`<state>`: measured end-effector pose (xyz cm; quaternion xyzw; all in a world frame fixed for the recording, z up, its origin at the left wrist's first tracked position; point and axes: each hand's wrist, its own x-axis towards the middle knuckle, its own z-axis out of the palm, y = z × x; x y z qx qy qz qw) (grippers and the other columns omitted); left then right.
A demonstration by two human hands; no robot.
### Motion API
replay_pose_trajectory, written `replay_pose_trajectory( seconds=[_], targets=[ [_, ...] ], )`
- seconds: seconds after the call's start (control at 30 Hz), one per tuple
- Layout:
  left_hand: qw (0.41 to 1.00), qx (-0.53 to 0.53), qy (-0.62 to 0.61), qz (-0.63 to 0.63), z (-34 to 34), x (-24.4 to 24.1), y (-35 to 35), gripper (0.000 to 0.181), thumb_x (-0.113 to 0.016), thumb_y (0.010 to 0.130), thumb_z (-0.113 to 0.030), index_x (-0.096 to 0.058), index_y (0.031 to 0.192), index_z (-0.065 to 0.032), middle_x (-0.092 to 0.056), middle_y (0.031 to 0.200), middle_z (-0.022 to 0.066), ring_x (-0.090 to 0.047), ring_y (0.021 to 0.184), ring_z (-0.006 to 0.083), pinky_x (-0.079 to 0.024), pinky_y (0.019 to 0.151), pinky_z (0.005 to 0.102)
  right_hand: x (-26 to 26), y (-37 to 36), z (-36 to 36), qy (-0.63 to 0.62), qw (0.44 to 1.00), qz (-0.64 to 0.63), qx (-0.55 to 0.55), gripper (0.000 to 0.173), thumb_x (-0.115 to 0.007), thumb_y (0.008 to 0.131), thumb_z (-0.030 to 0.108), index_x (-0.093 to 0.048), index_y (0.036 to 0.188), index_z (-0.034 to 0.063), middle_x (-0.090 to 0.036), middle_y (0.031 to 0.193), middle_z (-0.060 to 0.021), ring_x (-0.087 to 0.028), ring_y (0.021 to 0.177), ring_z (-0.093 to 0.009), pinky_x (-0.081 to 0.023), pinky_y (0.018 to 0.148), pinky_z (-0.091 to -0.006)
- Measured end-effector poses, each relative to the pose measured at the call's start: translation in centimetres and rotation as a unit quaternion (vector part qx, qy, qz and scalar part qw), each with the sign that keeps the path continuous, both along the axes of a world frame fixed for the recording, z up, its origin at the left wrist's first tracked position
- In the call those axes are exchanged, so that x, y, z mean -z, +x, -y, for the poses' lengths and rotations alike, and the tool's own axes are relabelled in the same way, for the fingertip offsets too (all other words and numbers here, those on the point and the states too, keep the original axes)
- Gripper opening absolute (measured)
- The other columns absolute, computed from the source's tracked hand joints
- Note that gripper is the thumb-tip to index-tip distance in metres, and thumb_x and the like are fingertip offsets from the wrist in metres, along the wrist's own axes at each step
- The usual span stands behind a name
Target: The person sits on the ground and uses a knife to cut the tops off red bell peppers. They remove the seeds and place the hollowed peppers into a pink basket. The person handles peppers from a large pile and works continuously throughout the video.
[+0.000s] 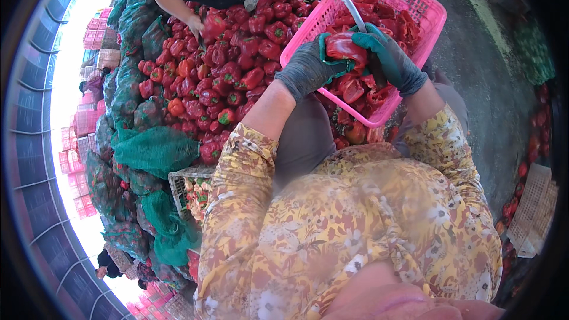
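Note:
My left hand (pixel 316 64), in a grey and green work glove, grips a red bell pepper (pixel 346 49) from its left side. My right hand (pixel 389 53), gloved alike, touches the pepper's right side and has a curved metal tool (pixel 351 10) at its fingers; whether it is a knife cannot be told. Both hands are over a pink plastic basket (pixel 433 13), which holds cut, opened red peppers (pixel 406 29). To the left of the basket lies a large heap of whole red bell peppers (pixel 231 71).
A co-worker's bare hand (pixel 195 26) reaches into the heap at upper left. Green mesh sacks of peppers (pixel 129 53) line the left. A light crate (pixel 178 191) with pepper scraps stands near my left elbow. More crates (pixel 531 209) and peppers lie far right.

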<state>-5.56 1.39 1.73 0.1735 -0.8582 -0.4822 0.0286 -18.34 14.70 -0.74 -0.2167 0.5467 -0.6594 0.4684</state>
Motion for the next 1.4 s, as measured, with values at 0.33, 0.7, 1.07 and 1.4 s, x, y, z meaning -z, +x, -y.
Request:
replay_pose_trajectory(
  seconds=[0.33,0.7,1.07,1.4],
  targets=[
    [0.959,0.016,-0.276,-0.06,0.5,2.8,0.2,0.056,-0.067,0.071,-0.023,-0.048,0.122,-0.0081,-0.062,0.099,0.0182,-0.061,0.087,0.0347,-0.049,0.075,0.0431,1.7,1.7,-0.7,-0.075,0.967,0.228,-0.091,0.036,-0.053,0.084,0.03,-0.055,0.113,0.0078,-0.062,0.091,-0.0046,-0.062,0.076,-0.015,-0.052,0.052,-0.0271],
    [0.913,-0.199,-0.348,0.082,1.8,-0.4,0.3,0.044,-0.049,0.086,-0.045,-0.051,0.117,-0.0144,-0.065,0.089,0.0157,-0.062,0.081,0.0347,-0.048,0.069,0.0468,2.5,4.3,-1.2,-0.058,0.982,0.179,-0.015,0.025,-0.05,0.084,0.033,-0.054,0.092,0.01,-0.061,0.075,-0.0087,-0.06,0.054,-0.022,-0.049,0.044,-0.0303],
    [0.746,-0.522,-0.411,0.044,5.7,3.2,32.6,0.035,-0.061,0.08,-0.037,-0.058,0.11,-0.018,-0.066,0.09,0.0121,-0.064,0.079,0.0311,-0.05,0.067,0.0413,9.6,-5.3,-2.9,0.028,0.971,0.236,0.025,0.044,-0.047,0.084,0.041,-0.047,0.114,0.0077,-0.063,0.088,-0.0144,-0.06,0.065,-0.023,-0.047,0.051,-0.033],
    [0.785,-0.556,-0.226,0.151,0.4,10.0,37.2,0.053,-0.071,0.074,-0.025,-0.053,0.119,-0.0034,-0.06,0.108,0.0197,-0.058,0.101,0.0329,-0.046,0.086,0.0393,4.8,0.7,-2.2,0.172,0.977,0.1,-0.083,0.042,-0.045,0.088,0.036,-0.052,0.118,0.0072,-0.063,0.09,-0.0084,-0.057,0.061,-0.014,-0.045,0.052,-0.0251]
  ],
)
